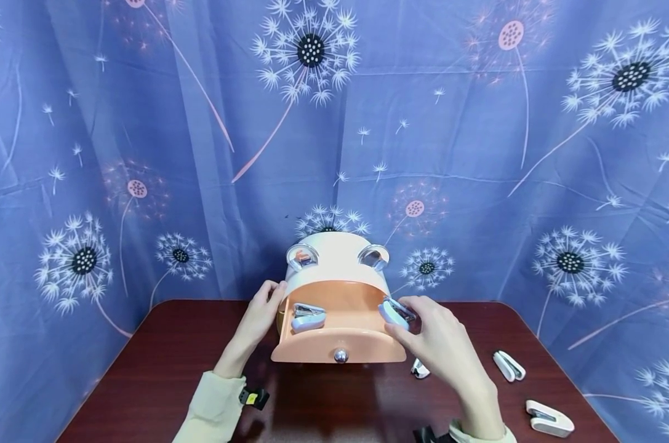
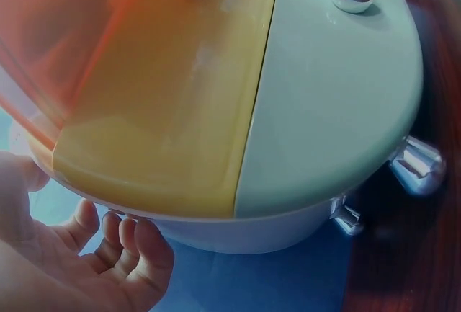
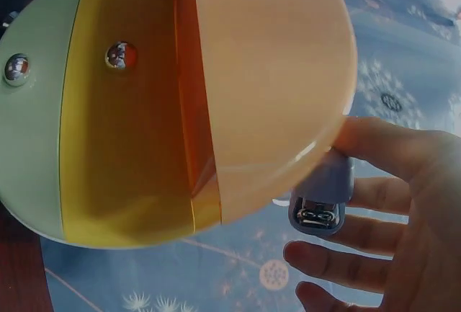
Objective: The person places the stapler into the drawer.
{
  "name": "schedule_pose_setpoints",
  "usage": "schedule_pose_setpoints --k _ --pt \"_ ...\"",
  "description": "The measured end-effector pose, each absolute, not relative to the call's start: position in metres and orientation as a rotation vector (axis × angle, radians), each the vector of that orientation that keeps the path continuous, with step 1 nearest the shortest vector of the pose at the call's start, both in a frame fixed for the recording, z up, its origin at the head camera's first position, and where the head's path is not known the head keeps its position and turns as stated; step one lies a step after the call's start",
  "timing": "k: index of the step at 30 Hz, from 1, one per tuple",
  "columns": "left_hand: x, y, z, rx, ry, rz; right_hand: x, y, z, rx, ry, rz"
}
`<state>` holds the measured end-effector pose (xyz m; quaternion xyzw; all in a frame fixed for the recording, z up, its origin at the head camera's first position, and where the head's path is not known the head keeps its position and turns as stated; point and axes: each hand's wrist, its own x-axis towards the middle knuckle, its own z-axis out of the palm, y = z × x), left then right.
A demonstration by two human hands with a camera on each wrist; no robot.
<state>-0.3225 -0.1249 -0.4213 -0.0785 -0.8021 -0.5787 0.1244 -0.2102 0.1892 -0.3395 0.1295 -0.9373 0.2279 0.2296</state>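
A small rounded white desk organizer (image 1: 334, 249) stands on the table with its peach top drawer (image 1: 306, 346) pulled out. Inside the drawer, on the left, lies a light blue stapler (image 1: 309, 321). My right hand (image 1: 442, 338) pinches a second blue stapler (image 1: 394, 312) between thumb and fingers at the drawer's right wall; its metal end shows in the right wrist view below the peach front. At the organizer's left side, my left hand (image 1: 258, 317) rests against the edge. The left wrist view shows those fingers (image 2: 148, 254) loosely bent beside the rim.
Below the open drawer are a yellow drawer (image 2: 173, 110) and a green drawer (image 2: 331, 96), both with silver knobs. White staplers (image 1: 509, 366) lie on the dark wooden table (image 1: 162, 369) to the right, one partly behind my right hand. A blue dandelion-print curtain (image 1: 450, 154) hangs behind.
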Motion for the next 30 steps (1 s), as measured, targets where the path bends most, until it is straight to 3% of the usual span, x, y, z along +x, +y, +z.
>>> schedule_pose_setpoints --k 30 --pt "-0.325 -0.126 -0.423 -0.24 -2.328 -1.716 -0.271 0.133 -0.311 0.934 -2.829 0.385"
